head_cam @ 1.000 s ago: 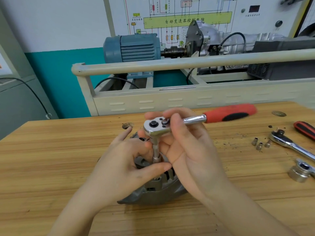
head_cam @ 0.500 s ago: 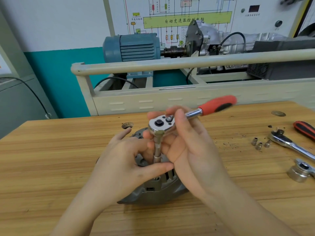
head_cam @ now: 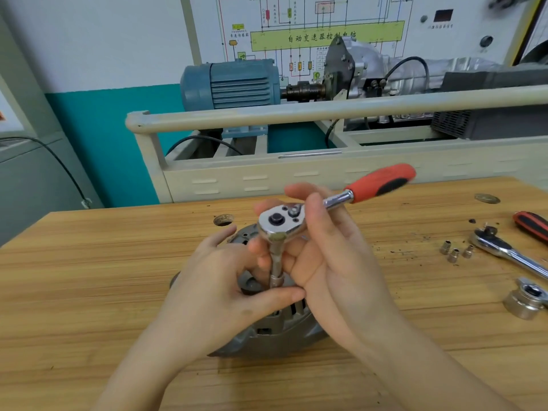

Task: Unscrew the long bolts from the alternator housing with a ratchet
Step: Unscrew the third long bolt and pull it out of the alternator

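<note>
Since the earlier frame the ratchet (head_cam: pixel 280 225) handle has swung counter-clockwise: its red grip (head_cam: pixel 382 182), which pointed right and level a second ago, now angles up and away toward the far right; hands and housing have barely shifted. Head view: the alternator housing (head_cam: pixel 267 330) sits on the wooden table (head_cam: pixel 89 277), near the middle, largely covered by both hands. The ratchet head stands above it on a vertical extension bar (head_cam: pixel 276 264) that runs down into the housing; the bolt itself is hidden. Left hand (head_cam: pixel 219 292) rests on the housing, thumb and fingers curled round the lower end of the extension bar, thumb tip just below the socket. Right hand (head_cam: pixel 323 262) grips the ratchet head, thumb laid across its top by the direction lever, fingers curled behind it. To the right on the table, well apart from the housing: three small sockets (head_cam: pixel 453 253), a second ratchet (head_cam: pixel 504 250) with a red-and-black handle, and a large socket (head_cam: pixel 526 298) near the edge. Behind the table, a beige rail (head_cam: pixel 326 111) and a blue motor (head_cam: pixel 231 83).
</note>
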`<state>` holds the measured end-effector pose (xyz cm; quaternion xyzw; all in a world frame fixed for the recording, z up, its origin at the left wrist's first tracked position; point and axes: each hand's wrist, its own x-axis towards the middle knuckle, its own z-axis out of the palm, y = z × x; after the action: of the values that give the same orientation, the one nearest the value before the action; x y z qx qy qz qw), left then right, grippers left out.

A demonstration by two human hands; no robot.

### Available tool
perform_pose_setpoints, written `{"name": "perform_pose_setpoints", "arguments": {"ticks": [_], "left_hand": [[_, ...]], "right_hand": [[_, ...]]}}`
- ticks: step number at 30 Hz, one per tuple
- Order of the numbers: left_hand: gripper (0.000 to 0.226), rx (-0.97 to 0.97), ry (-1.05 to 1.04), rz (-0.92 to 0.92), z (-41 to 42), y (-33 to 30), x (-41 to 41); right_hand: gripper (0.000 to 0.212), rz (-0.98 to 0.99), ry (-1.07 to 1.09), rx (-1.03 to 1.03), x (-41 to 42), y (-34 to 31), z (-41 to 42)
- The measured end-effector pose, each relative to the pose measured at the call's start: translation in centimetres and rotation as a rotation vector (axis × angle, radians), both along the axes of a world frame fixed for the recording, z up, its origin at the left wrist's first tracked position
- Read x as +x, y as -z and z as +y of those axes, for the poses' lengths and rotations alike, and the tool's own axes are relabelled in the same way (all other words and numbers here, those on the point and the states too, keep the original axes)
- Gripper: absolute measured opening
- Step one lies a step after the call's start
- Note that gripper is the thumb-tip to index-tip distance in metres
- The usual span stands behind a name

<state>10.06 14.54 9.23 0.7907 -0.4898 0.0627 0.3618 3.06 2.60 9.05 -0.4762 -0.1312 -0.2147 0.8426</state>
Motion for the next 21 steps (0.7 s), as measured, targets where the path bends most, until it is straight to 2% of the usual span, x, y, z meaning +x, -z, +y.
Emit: {"name": "perform_pose_setpoints", "arguments": {"ticks": [4,9,12,16,21], "left_hand": [[0.042,0.003,0.037,0.042,0.14,-0.33,-0.07],[0.051,0.148,0.119,0.099,0.76,-0.57,0.37],[0.041,0.088,0.092,0.103,0.42,-0.37,0.30],[0.043,0.002,0.031,0.067,0.07,-0.04,0.19],[0.043,0.048,0.099,0.072,0.51,-0.40,0.24]], "right_hand": [[0.023,0.024,-0.017,-0.005,0.11,0.12,0.16],[0.026,0.002,-0.078,0.101,0.16,-0.20,-0.06],[0.023,0.003,-0.076,0.141,0.26,-0.18,-0.12],[0.017,-0.054,-0.029,0.072,0.17,-0.26,0.01],[0.020,-0.079,-0.063,0.006,0.00,-0.24,0.37]]}}
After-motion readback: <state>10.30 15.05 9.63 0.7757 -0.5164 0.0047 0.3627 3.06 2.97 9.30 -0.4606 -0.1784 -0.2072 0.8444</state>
